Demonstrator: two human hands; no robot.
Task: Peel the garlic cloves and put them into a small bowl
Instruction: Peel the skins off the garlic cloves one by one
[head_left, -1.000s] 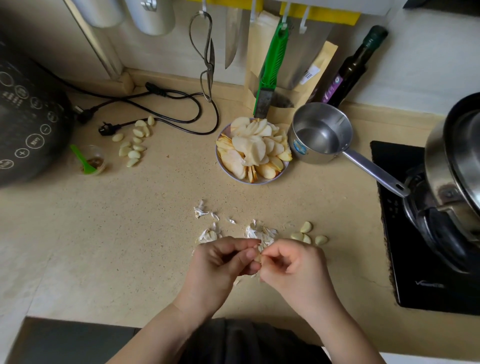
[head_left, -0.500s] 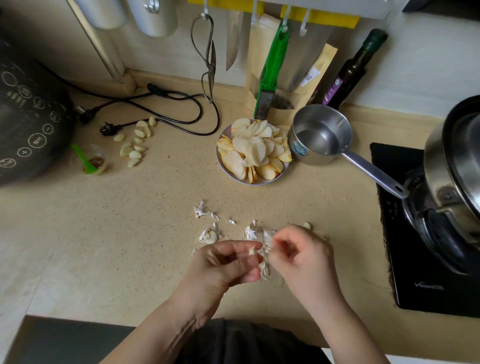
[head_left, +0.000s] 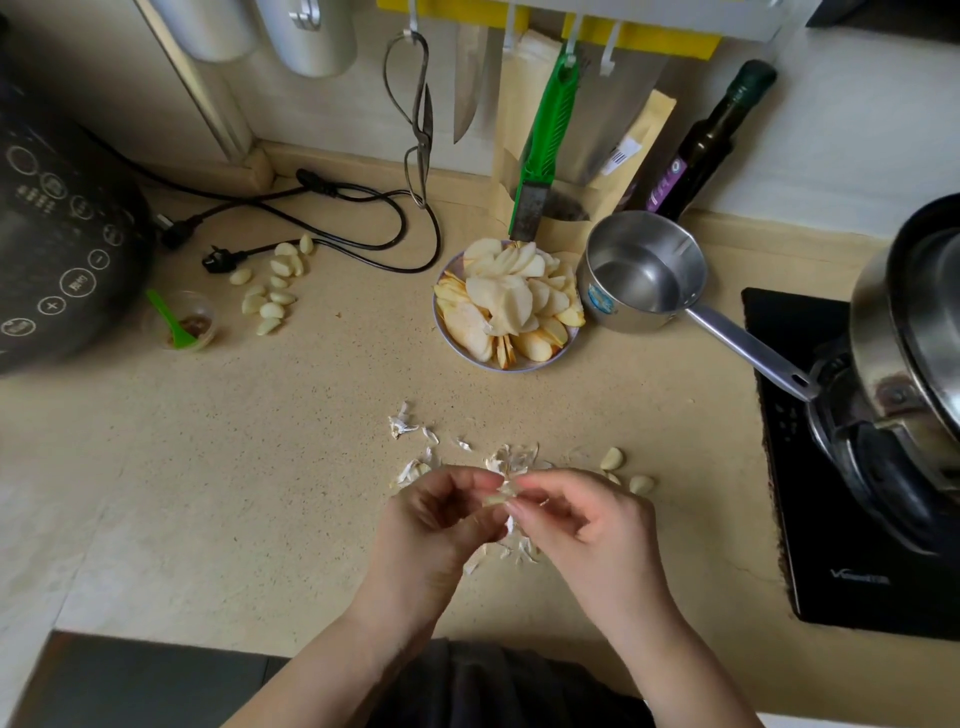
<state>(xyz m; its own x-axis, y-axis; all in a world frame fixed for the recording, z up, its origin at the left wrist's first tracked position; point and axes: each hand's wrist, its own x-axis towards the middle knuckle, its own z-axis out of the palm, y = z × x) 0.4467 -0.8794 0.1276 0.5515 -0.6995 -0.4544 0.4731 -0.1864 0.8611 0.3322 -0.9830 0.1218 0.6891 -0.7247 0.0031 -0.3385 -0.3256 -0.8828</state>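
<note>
My left hand (head_left: 431, 525) and my right hand (head_left: 587, 525) meet over the beige counter, and both pinch one small garlic cloth-skinned clove (head_left: 496, 500) between their fingertips. White garlic skins (head_left: 511, 457) lie scattered on the counter just behind and under my hands. Two peeled cloves (head_left: 613, 458) lie to the right of my right hand. A heap of several more cloves (head_left: 272, 291) lies at the far left, by the black plug.
A plate of apple slices (head_left: 511, 306) stands behind the skins, a steel saucepan (head_left: 641, 270) to its right. An induction hob (head_left: 852, 467) with a pot sits at the right. A dark cooker (head_left: 57, 244), a small cup with a green spoon (head_left: 182, 325) and cables are at the left.
My right hand pulled a strip of skin away to the right, then came back to the clove. Loose skin now lies under my hands. The left hand stayed in place.
</note>
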